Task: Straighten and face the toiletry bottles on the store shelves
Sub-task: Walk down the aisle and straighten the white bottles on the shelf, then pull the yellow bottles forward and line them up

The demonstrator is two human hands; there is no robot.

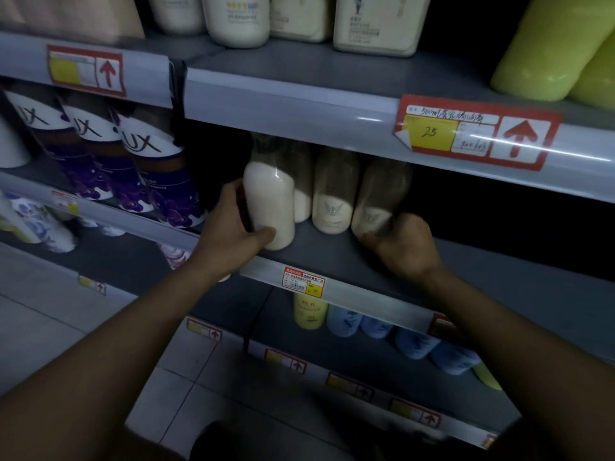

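1. Both hands are in on the middle grey metal shelf [332, 257], working a row of cream-coloured plastic bottles that sits a little back from its front lip.
2. Left hand [229, 227] is wrapped around the leftmost cream bottle with the plain side showing [269, 204]: thumb across the lower front, fingers [238, 191] curled round the back. That bottle stands nearest the front edge.
3. Right hand [402, 247] grips the base of the rightmost cream bottle with a crest logo [379, 201], fingers [372, 239] clamped low on it, knuckles toward the camera. The bottle looks blurred.
4. Between the two sets of fingers: another cream bottle with a crest logo [334, 201], label facing out, plus one half hidden behind the left-hand bottle.
5. Room-wise, right of the right fingers the shelf is open and dark. Left of the left fingers is a dark gap, then the purple-and-white LUX bottles [156, 181].
6. Overhead, the upper shelf's rail with a red-and-yellow price tag [472, 133] hangs just over the bottle tops.
7. Both forearms come up from below, angled inward.
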